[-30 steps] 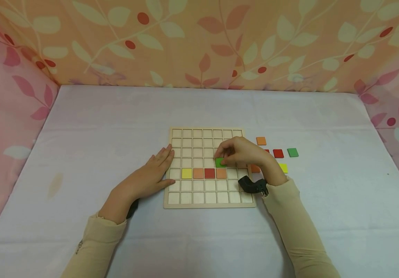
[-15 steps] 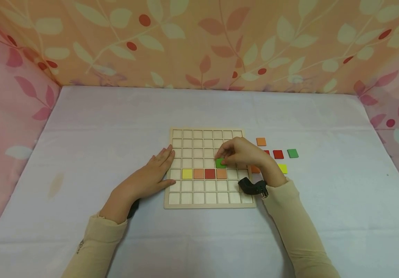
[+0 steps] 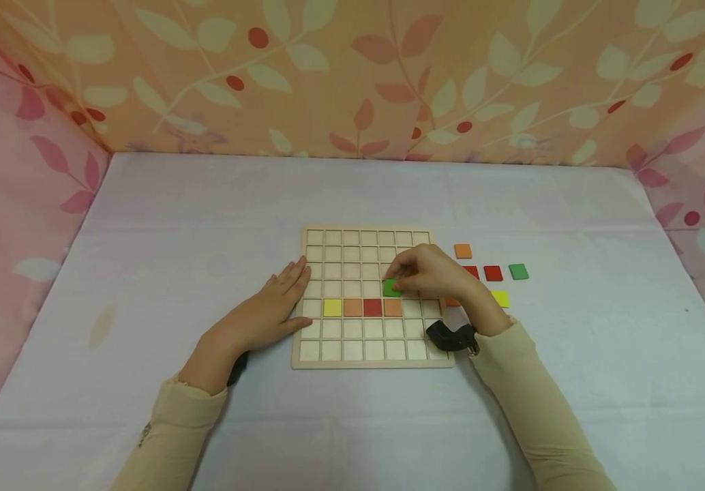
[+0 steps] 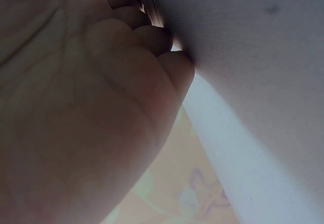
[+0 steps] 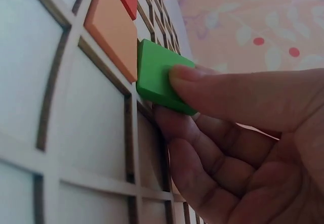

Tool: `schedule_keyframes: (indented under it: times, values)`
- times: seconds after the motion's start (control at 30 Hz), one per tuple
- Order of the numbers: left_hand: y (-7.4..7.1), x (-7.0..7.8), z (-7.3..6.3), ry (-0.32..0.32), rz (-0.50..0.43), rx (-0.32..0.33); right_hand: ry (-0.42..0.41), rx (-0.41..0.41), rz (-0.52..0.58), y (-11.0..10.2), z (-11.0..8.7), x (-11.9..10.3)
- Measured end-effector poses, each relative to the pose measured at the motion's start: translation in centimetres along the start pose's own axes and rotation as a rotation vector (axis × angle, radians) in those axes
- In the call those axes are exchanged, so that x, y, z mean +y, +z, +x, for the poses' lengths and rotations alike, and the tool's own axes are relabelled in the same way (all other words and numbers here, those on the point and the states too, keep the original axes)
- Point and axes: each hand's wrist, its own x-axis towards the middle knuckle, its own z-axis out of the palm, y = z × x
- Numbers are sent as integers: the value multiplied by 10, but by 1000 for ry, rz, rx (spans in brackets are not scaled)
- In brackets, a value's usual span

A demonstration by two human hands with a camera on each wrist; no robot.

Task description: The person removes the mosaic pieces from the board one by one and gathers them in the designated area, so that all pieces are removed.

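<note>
My right hand (image 3: 429, 273) pinches a green square tile (image 5: 158, 77) between thumb and fingers. In the right wrist view the tile is tilted, one edge down at a grid cell beside an orange tile (image 5: 112, 29). The wooden grid board (image 3: 372, 364) lies flat on the table. One row of it holds a yellow tile (image 3: 332, 307), an orange tile (image 3: 352, 307), a red tile (image 3: 373, 307) and another orange one (image 3: 393, 307). My left hand (image 3: 260, 310) rests with straight fingers on the board's left edge; its palm fills much of the left wrist view.
Loose tiles lie right of the board: an orange tile (image 3: 463, 251), a red tile (image 3: 493, 273), a green tile (image 3: 518, 271) and a yellow tile (image 3: 500, 299), others partly behind the right hand. A white cloth (image 3: 174, 225) covers the table; a patterned curtain (image 3: 303, 75) stands behind.
Both hands hold nearly the same place, the right one still pinching the green tile. The whole head view has shifted slightly.
</note>
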Motion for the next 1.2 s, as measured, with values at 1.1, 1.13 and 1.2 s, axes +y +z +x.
schedule_keyframes:
  times: [1.1, 1.13, 1.2]
  values:
    - [0, 1, -1, 18, -9, 25, 148, 63, 128, -16, -26, 20]
    - [0, 1, -1, 16, -8, 24, 147, 64, 132, -17, -27, 21]
    - [0, 1, -1, 9, -7, 21, 141, 65, 136, -18, -29, 22]
